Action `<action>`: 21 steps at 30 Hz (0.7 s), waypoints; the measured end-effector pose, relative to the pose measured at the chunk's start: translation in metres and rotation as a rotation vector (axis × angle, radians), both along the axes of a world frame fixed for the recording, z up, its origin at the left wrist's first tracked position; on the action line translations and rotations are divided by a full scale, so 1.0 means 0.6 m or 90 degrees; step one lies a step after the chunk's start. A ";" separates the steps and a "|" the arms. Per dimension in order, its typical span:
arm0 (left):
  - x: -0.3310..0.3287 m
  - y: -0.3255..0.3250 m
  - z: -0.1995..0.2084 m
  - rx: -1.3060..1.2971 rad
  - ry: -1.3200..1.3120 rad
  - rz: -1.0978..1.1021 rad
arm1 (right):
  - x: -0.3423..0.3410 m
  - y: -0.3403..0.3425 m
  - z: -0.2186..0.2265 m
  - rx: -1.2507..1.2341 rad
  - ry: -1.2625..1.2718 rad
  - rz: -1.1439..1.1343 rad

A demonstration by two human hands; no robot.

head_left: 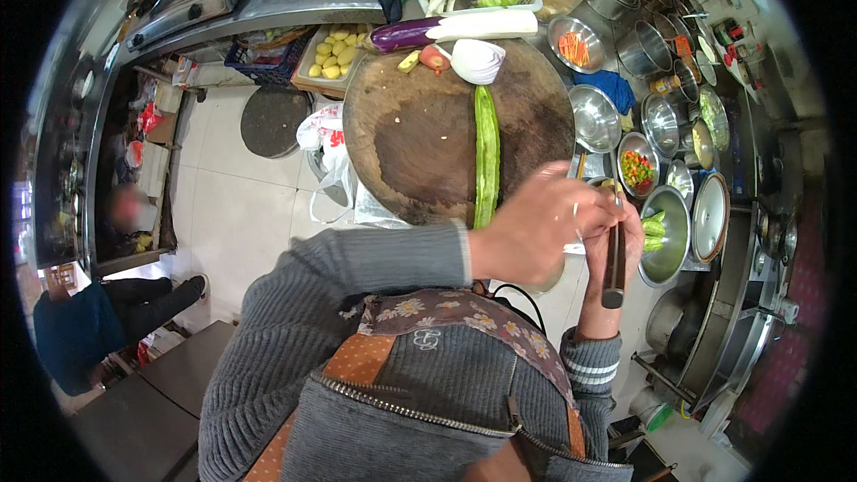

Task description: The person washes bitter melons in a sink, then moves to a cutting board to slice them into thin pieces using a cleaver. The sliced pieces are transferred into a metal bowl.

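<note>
Round wooden chopping board [411, 138] centre, long green gourd [486, 156] lying on it, long axis near-to-far, left hand [536, 228] fingers curled together over knife top, right hand [625, 241] fingers wrapped tight on dark knife handle [614, 270], handle pointing near, blade hidden.

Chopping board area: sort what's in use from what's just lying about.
In use:
- long green gourd on the round chopping board
- knife in the right hand, left hand touching it

Lying about:
- aubergine
- halved onion
- tray of potatoes
- steel bowls
</note>
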State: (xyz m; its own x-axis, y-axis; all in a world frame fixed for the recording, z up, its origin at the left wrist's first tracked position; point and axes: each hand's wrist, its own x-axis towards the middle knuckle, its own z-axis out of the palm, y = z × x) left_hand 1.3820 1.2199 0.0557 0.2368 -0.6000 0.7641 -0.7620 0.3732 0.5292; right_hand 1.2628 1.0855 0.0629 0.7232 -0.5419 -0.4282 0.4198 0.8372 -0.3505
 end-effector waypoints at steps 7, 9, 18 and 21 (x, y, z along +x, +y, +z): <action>0.124 0.085 -0.169 0.371 0.042 0.457 | -0.045 0.003 -0.037 -0.293 0.288 0.039; 0.160 0.101 -0.189 0.418 0.057 0.554 | -0.064 -0.001 -0.054 -0.280 0.286 0.082; 0.196 0.086 -0.223 0.472 0.018 0.659 | -0.075 0.021 -0.113 -0.173 0.254 0.083; 0.235 0.115 -0.228 0.478 0.009 0.733 | -0.078 0.024 -0.123 -0.185 0.267 0.100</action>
